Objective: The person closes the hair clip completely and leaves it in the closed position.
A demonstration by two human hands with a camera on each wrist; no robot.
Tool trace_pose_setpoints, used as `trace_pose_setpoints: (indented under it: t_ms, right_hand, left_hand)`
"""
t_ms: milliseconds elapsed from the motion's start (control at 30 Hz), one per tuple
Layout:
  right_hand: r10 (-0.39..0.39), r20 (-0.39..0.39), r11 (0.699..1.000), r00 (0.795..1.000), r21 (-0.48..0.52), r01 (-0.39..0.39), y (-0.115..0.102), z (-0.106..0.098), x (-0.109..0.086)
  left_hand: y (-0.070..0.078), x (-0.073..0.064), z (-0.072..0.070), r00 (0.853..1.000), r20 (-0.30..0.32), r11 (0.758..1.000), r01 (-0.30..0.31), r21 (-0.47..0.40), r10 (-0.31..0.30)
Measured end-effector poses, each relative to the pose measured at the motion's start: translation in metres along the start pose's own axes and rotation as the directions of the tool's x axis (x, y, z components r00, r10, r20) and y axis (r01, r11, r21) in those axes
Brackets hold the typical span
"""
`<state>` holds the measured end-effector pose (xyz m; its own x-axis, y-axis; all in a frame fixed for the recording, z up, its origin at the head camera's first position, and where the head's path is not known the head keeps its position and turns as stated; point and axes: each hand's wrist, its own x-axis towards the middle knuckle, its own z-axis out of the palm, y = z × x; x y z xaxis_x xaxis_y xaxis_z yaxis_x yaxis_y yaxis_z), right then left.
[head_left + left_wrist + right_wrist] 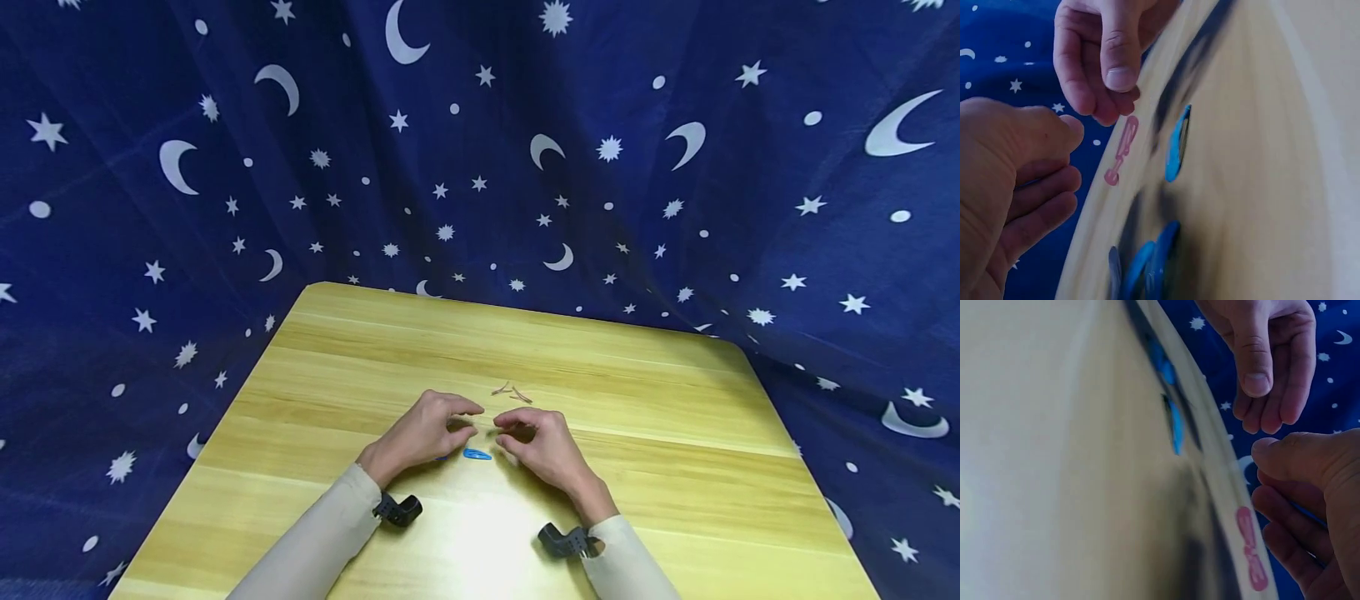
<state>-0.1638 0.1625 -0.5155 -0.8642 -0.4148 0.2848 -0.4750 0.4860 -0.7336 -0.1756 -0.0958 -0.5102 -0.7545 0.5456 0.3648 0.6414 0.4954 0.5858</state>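
My left hand [427, 429] hovers over the table with its fingers loosely bent and nothing in its grasp. Facing it, my right hand [542, 446] is also relaxed and holds nothing; a small gap separates the two sets of fingertips. A blue snap hair clip [477, 454] lies on the wood between and just below them. More blue hair clips [1159, 262] lie close together under the left hand, mostly hidden from the head view. Beyond the fingers are two pink hair clips [521, 395], lying end to end with their tips near each other.
The wooden table [360, 333] has a strong glare at its near middle. A dark blue curtain [480, 150] with moons and stars hangs behind and beside it. Black wrist cameras [401, 510] sit on both forearms, close above the tabletop.
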Motion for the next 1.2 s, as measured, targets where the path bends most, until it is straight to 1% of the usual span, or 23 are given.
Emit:
trace_pose_setpoints:
  t_ms: [167,333,500,667,867,1033,1200]
  right_hand:
    - [-0.015,-0.064,0.999,0.998,-0.042,0.013,0.002,-0.010,0.009]
    - [-0.027,-0.089,0.997,0.996,-0.079,0.020,0.005,-0.019,0.016]
    - [-0.020,-0.087,0.996,0.996,-0.091,0.013,0.012,-0.027,0.026]
    - [-0.004,-0.077,0.996,0.997,-0.084,-0.003,0.017,-0.031,0.036]
    - [0.016,-0.082,0.995,0.996,-0.100,-0.024,0.020,-0.035,0.047]
    - [0.033,-0.076,0.994,0.997,-0.098,-0.040,0.023,-0.035,0.053]
    - [0.066,-0.059,0.994,0.996,-0.080,-0.070,0.032,-0.034,0.057]
  left_hand:
    - [0.000,0.010,0.001,0.998,-0.058,1.000,-0.007,0.010,0.008]
    - [0.000,0.018,0.003,0.996,-0.094,1.000,-0.004,-0.023,0.002]
    - [0.001,0.024,0.001,0.995,-0.100,0.999,0.009,-0.049,-0.014]
    - [0.000,0.029,0.001,0.993,-0.110,0.998,0.031,-0.054,-0.037]
    - [-0.003,0.039,0.003,0.990,-0.136,0.998,0.043,-0.037,-0.047]
    - [-0.006,0.046,0.007,0.985,-0.154,0.997,0.078,-0.006,-0.078]
    - [-0.010,0.051,0.012,0.981,-0.154,0.993,0.120,0.011,-0.117]
